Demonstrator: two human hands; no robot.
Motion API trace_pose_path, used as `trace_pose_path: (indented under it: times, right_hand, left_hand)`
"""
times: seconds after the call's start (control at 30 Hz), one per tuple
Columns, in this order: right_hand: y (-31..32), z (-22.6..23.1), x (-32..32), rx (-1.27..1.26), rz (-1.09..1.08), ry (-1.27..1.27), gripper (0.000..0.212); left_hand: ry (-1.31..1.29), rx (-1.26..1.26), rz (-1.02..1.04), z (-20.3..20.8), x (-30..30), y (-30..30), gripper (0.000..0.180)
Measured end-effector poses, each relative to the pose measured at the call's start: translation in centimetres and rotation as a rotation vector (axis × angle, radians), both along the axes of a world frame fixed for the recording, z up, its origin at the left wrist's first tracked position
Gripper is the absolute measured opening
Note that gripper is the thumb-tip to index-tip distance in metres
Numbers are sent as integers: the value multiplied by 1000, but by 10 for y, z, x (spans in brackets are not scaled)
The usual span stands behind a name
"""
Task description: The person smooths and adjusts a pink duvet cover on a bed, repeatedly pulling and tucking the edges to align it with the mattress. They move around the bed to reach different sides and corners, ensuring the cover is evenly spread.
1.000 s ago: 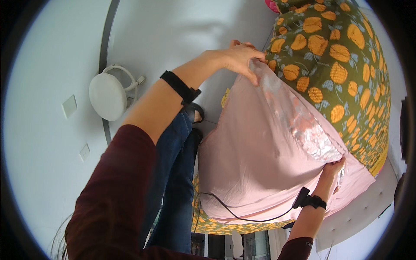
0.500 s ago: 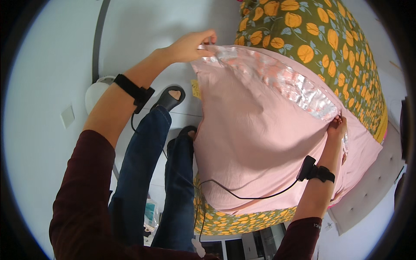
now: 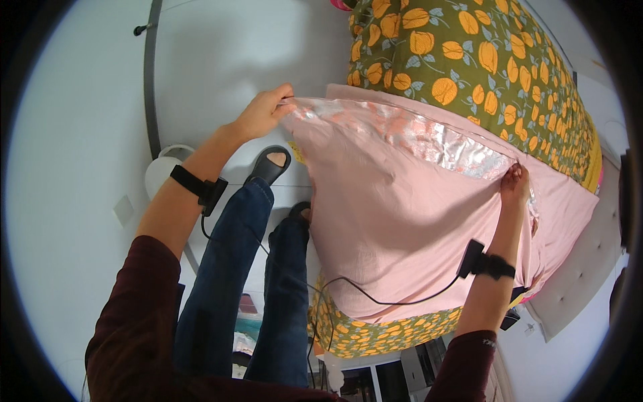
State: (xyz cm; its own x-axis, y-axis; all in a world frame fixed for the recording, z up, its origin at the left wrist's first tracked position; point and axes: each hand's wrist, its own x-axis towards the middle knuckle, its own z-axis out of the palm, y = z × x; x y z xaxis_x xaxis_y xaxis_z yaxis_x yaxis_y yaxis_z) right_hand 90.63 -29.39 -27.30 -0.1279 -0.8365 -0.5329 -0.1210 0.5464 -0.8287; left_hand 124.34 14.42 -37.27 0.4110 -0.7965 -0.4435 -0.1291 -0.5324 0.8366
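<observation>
A large pink cloth (image 3: 388,214) is spread out between my two hands, with a shiny silver patterned band (image 3: 429,137) along its far edge. My left hand (image 3: 264,112) pinches the left corner of that edge, held out past the bed's side. At the band's right end, my right hand (image 3: 515,184) has its fingers closed on the same cloth. Between them the edge is stretched fairly straight, and the cloth below hangs in soft folds. Another pink layer (image 3: 562,194) lies beneath and to the right, against the flowered bedding.
Green bedding with yellow flowers (image 3: 462,60) bulges beyond the cloth and shows again below it. A pale tufted headboard (image 3: 583,261) stands at right. A white round-topped object (image 3: 161,175) is by the wall at left. Black cables (image 3: 388,303) run from my wrist straps across the cloth.
My left hand has come lower and further left in view, drawing the cloth's corner along. A pink edge shows behind the band. My right hand keeps its hold, nearly in place.
</observation>
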Motion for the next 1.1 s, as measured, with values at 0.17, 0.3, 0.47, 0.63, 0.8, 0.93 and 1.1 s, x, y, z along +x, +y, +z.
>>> trace_pose_path:
  times: [0.17, 0.3, 0.47, 0.63, 0.8, 0.93, 1.1]
  right_hand:
    - [115, 22, -19, -142, 56, 16, 17]
    - [238, 25, -35, -267, -26, 184, 14]
    - [348, 30, -78, -301, -181, 373, 11]
    - [448, 12, -150, -86, -572, 648, 20]
    - [521, -23, -192, 116, -813, 737, 35]
    - [559, -40, -199, 95, -887, 603, 35]
    - [595, -51, -184, 273, -669, 156, 40]
  left_hand:
    - [30, -34, -136, 2, 3, -2, 25]
    - [-109, 120, -449, -14, 13, -21, 37]
    - [-338, 103, -531, -29, 12, -56, 49]
    - [-391, -16, -583, -40, -7, -104, 63]
    - [-404, -4, -585, -47, -13, -121, 69]
    - [-66, 112, -763, -41, 1, -113, 58]
    - [-98, 253, -781, -22, 0, -87, 51]
